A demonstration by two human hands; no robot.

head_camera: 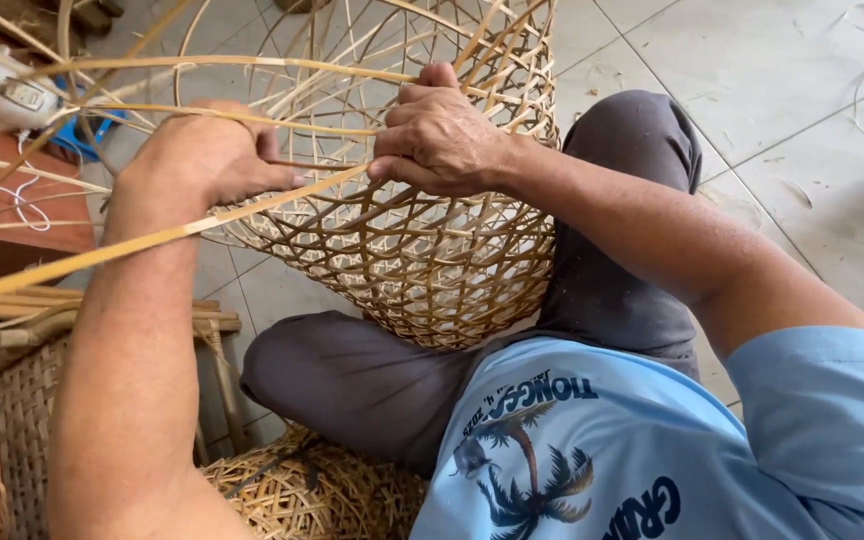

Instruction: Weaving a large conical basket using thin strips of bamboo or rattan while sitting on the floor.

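Basket (pixel 422 260) — pale straw strips, open hexagonal lattice. My shirt (pixel 592 450) — light blue, dark blue palm print. My trousers (pixel 602 290), grey-brown. Floor tiles (pixel 792 90), off-white. Finished baskets (pixel 302 495), golden tan weave.

Views: one only, the head camera; no second view shares the scene.
Position: worn on the person's head, above the lap.
Direction: steeply down and a little forward, over the chest and folded knees toward the tiled floor (pixel 772 90) at the upper right of the frame.
Nearness: close; the forearms run in from the lower left and right edges, and the hands sit just above the centre.
Frame edges: the blue shirt (pixel 592 450) fills the lower right.
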